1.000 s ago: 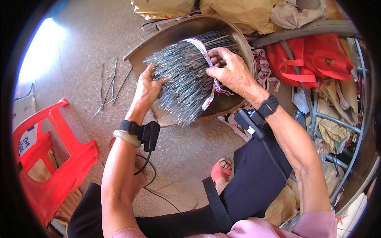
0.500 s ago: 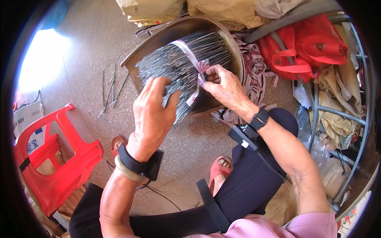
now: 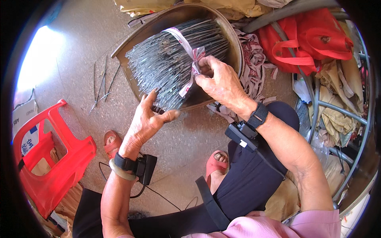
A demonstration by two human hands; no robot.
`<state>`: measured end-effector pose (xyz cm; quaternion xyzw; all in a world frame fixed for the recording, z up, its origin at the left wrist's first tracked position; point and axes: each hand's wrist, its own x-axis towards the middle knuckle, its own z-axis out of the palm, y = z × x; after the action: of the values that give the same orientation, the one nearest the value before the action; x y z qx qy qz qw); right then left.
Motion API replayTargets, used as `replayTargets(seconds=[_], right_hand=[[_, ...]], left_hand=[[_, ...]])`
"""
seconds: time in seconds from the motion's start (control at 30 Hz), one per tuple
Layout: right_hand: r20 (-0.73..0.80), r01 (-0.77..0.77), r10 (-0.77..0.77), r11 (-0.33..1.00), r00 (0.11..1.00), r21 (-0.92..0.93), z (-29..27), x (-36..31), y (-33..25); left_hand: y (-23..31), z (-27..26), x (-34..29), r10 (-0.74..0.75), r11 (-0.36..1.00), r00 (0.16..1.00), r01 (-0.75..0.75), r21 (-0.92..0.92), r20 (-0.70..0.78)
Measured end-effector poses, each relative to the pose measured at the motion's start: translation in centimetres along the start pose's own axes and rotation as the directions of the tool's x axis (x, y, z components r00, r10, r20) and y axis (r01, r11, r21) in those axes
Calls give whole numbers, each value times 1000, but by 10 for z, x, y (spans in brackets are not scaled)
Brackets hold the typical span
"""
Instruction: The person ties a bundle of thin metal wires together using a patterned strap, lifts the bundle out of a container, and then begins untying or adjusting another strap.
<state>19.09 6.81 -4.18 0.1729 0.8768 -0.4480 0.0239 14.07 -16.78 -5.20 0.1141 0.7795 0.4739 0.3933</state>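
A thick bundle of thin dark metal rods (image 3: 158,59) lies in a brown scoop-shaped basin (image 3: 119,49). Around the bundle runs a white-and-red printed fabric strip (image 3: 177,35), knotted on its right side with a loose tail hanging down. My right hand (image 3: 222,81) is closed on the strip at the knot, thumb and fingers pinched together. At the bundle's lower left end is my left hand (image 3: 145,121), its thumb and fingers apart near the rod ends. The fingertips there are partly hidden, so I cannot tell whether they touch the rods.
Several loose rods (image 3: 104,85) lie on the floor left of the basin. A red plastic stool (image 3: 69,146) stands at the left. On the right are piled fabric strips (image 3: 254,59), a red bag (image 3: 305,39) and a metal frame (image 3: 341,112). Paper sacks (image 3: 147,4) sit behind.
My left hand has moved down from above the bundle to its lower left end. The right hand stays at the knot. The whole view has shifted slightly.
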Motion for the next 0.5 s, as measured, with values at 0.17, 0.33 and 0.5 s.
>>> replayTargets(seconds=[0.17,0.33,0.5], right_hand=[[48,-8,8,1000,999,5,1,1,-7],[4,-6,6,1000,1000,18,-1,1,-2],[42,-40,38,997,998,67,-2,2,-9]], left_hand=[[-45,41,-1,339,938,828,-262,226,-446],[-43,48,9,405,913,791,-322,251,-459],[-71,40,23,410,912,789,-361,195,-457]])
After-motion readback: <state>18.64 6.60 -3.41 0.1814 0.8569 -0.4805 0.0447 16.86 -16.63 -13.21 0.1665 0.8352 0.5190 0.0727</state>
